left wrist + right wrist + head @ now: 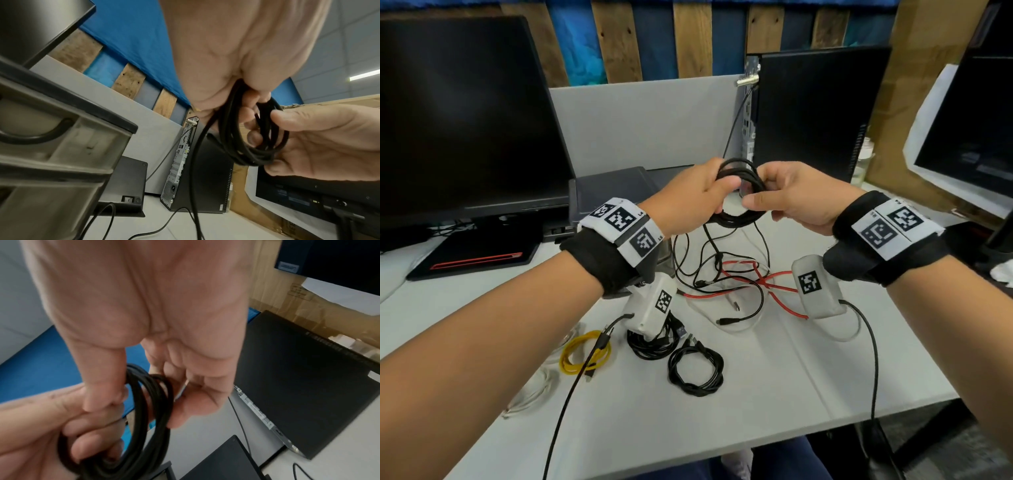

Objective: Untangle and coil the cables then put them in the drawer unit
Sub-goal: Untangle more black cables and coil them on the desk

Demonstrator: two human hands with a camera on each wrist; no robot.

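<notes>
Both hands hold a black cable coil (pixel 740 192) above the white table (pixel 791 377). My left hand (pixel 698 197) grips its left side and my right hand (pixel 784 198) pinches its right side. The left wrist view shows the coil (pixel 232 138) running through my left hand (pixel 236 56), with right fingers (pixel 304 120) on it. From the coil a loose tail (pixel 709 236) hangs to a tangle of black, white and red cable (pixel 756 281). The grey drawer unit (pixel 616 192) stands behind my left hand. A yellow coil (pixel 585 353) and two black coils (pixel 695 371) lie near the front.
A dark monitor (pixel 465 113) stands at the left, a black PC tower (pixel 818 113) at the back right, and another monitor (pixel 969 130) at the far right. A loose white cable (pixel 534 394) lies front left. The table's front edge runs just below the coils.
</notes>
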